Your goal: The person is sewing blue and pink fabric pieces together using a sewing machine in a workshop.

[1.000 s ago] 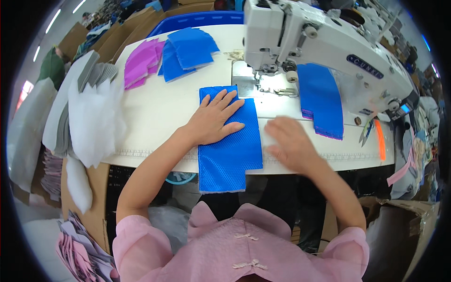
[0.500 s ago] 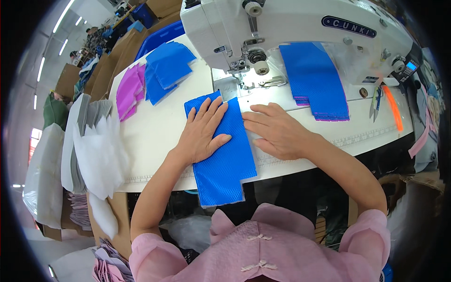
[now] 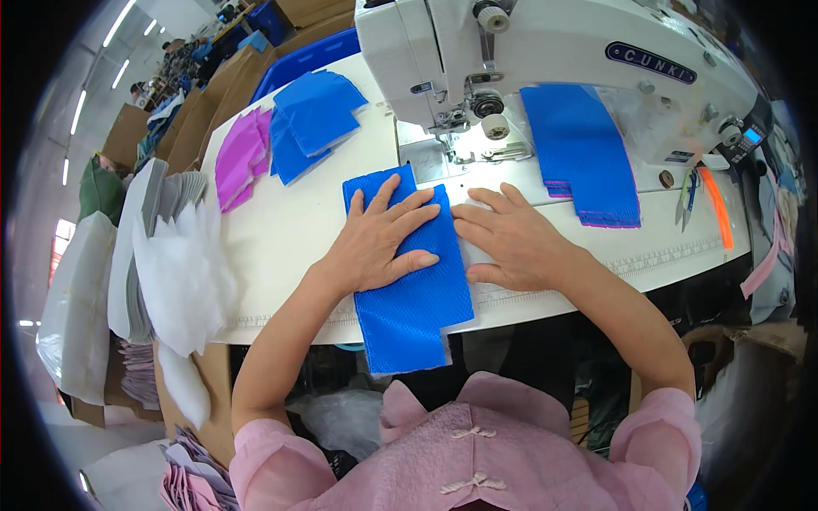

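A blue textured fabric piece (image 3: 413, 289) with cut-out corners lies over the table's front edge, its lower end hanging past it. My left hand (image 3: 385, 238) rests flat on it, fingers spread. Along the fabric's right edge, my right hand (image 3: 511, 241) lies flat with its fingers apart, fingertips at or very near the edge. Just beyond the fabric's upper end is the metal plate and presser foot (image 3: 456, 153) of a white sewing machine (image 3: 545, 51).
Blue pieces (image 3: 315, 111) and purple pieces (image 3: 242, 162) lie at the far left. A stack of purple-edged blue pieces (image 3: 584, 157) sits right of the needle area, with scissors (image 3: 685, 200) and an orange strip (image 3: 716, 209) farther right. White padding (image 3: 183, 281) hangs at the left.
The whole view has shifted slightly. My left hand's fingers have spread wider and moved right across the fabric. My right hand stays beside its right edge.
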Tool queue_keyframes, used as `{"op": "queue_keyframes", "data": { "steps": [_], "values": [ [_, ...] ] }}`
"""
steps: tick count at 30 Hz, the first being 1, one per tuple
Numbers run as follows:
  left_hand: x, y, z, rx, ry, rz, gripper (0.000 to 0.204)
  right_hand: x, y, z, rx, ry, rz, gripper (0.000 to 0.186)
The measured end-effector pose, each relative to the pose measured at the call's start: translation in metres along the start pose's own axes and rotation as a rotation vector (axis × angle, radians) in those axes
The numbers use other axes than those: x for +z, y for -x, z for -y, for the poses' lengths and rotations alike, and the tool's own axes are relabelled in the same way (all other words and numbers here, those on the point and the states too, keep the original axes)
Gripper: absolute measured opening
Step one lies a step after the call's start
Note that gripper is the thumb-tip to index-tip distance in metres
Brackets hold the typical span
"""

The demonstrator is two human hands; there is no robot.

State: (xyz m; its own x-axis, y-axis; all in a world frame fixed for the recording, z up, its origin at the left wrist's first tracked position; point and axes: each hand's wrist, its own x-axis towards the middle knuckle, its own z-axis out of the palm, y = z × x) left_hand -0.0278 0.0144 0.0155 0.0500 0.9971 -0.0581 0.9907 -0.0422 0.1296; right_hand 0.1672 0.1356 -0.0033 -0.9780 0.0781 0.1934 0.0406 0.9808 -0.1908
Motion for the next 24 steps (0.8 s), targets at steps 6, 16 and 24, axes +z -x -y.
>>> {"op": "queue_keyframes", "data": {
  "steps": [6, 16, 24],
  "values": [
    [0.001, -0.002, -0.006, 0.064, 0.149, -0.070, 0.063, -0.002, 0.004, 0.001, -0.015, 0.022, -0.094, 0.057],
    [0.013, 0.000, -0.010, 0.081, 0.071, -0.142, 0.060, -0.001, 0.005, 0.001, -0.005, -0.018, -0.027, 0.056],
    [0.015, -0.009, -0.003, 0.094, 0.062, -0.186, 0.062, -0.008, -0.002, -0.006, -0.019, -0.005, 0.039, 0.053]
  ]
}}
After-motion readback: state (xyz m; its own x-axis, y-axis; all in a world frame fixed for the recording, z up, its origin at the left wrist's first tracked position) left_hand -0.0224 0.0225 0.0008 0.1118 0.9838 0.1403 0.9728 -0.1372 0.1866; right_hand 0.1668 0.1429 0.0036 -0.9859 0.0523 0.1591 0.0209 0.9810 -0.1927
